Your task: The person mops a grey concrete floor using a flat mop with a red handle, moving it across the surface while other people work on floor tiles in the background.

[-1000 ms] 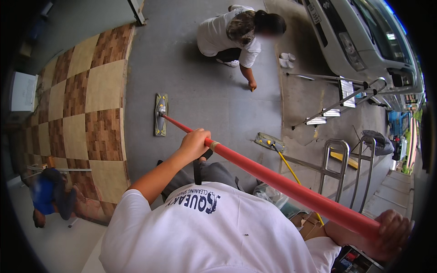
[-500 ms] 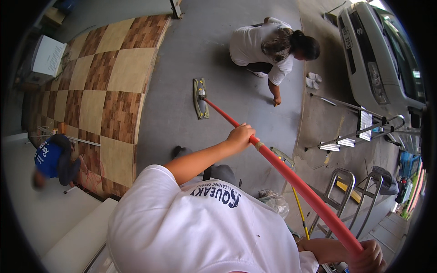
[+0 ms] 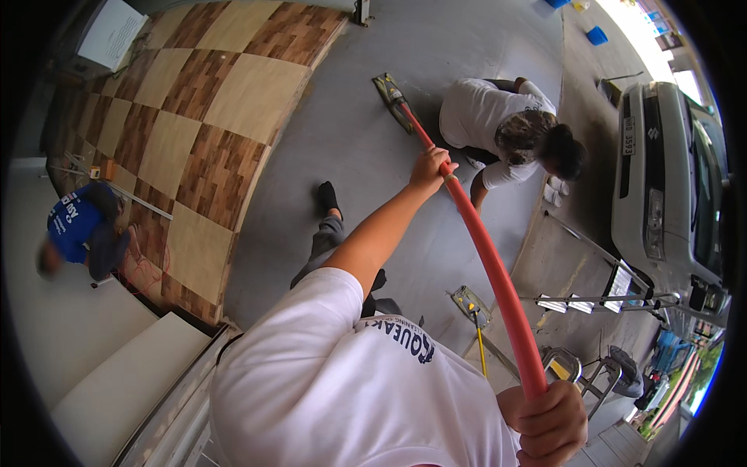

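Observation:
A flat mop [image 3: 395,103] with a green-edged pad rests on the grey floor [image 3: 373,179] ahead. Its long red pole [image 3: 495,253] slants back toward me and to the right. My left hand [image 3: 429,170], arm stretched forward, is closed round the pole partway along. Close to my body at the lower right, my right hand [image 3: 549,424] wraps round the pole's near end. Just right of the mop, a co-worker in a white shirt [image 3: 490,117] crouches, one arm reaching down to the floor; the pole hides part of that hand.
A raised checkered tile floor [image 3: 237,93] borders the left, where a person in a blue shirt [image 3: 76,222] crouches. On the right are a parked silver vehicle [image 3: 661,171], a stepladder [image 3: 591,300] and a second flat mop [image 3: 471,306] with a yellow pole. My foot [image 3: 329,198] stands ahead.
The mop has moved forward along the floor, closer to the crouching co-worker. My left arm reaches farther ahead, my right hand has come inward, and my foot has stepped forward. The view has turned.

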`<state>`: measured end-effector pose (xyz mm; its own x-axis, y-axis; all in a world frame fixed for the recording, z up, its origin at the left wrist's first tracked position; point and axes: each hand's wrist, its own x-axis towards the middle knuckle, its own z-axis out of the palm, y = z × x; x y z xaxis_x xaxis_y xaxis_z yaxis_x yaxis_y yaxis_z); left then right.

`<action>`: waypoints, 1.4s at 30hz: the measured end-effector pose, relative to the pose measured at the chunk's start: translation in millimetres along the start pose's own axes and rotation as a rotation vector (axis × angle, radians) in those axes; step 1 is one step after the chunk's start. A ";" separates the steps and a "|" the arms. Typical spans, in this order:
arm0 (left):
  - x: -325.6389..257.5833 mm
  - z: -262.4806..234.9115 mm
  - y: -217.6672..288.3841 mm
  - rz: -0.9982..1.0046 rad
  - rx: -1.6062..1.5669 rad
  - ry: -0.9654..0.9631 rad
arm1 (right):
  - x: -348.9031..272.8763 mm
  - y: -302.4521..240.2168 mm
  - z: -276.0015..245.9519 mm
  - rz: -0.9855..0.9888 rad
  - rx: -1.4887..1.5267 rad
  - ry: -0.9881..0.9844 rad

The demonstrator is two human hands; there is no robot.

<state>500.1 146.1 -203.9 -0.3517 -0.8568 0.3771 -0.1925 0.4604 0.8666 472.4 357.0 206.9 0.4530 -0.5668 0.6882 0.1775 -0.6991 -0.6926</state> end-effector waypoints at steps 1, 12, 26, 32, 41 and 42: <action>16.1 -3.9 -9.8 -0.047 -0.016 -0.031 | 10.7 14.6 -9.1 0.013 -0.034 -0.109; 39.0 -163.5 -91.5 -0.558 0.177 -1.185 | 107.3 92.1 -105.2 -0.139 -0.392 0.742; -37.0 -433.1 -292.6 -1.244 0.396 -0.356 | 188.7 127.1 -134.9 -0.153 -0.508 0.675; -40.8 -417.6 -281.3 -1.299 0.458 -0.410 | 215.6 139.9 -130.6 -0.106 -0.531 0.512; -44.4 -387.5 -274.6 -1.348 0.453 -0.623 | 224.6 135.9 -132.0 -0.027 -0.522 0.459; -50.4 -386.1 -277.9 -1.356 0.475 -0.634 | 226.2 135.1 -131.6 -0.016 -0.522 0.469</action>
<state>925.0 -28.4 -337.5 0.0263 -0.4995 -0.8659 -0.8884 -0.4089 0.2089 483.9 77.0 297.5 0.0081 -0.6008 0.7994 -0.3151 -0.7602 -0.5681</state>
